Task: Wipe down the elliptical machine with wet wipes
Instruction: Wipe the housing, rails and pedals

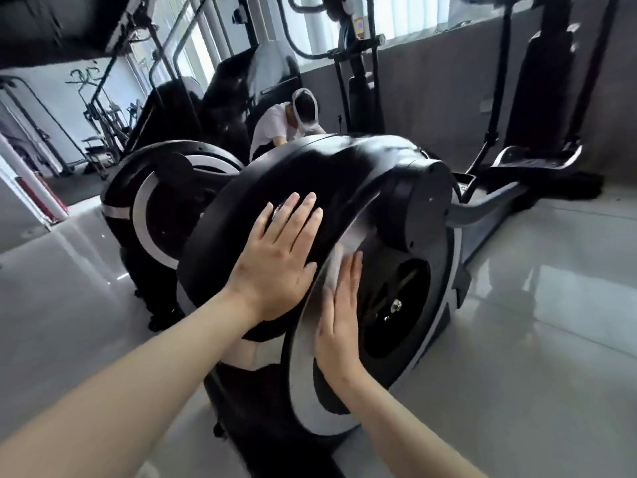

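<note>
The elliptical machine's black flywheel housing (362,174) fills the middle of the view, with a silver ring around its side disc (400,298). My left hand (279,257) lies flat on the housing's curved top, fingers straight; a bit of white wet wipe (278,211) shows under its fingertips. My right hand (339,315) presses flat against the silver ring on the side, with a pale wet wipe (336,270) under its fingers.
A second elliptical machine (165,208) stands close on the left. A person in a white shirt (275,129) crouches behind the housing. The foot pedal (537,160) and arm reach to the right. Glossy grey floor (534,339) lies around; gym frames stand at the back left.
</note>
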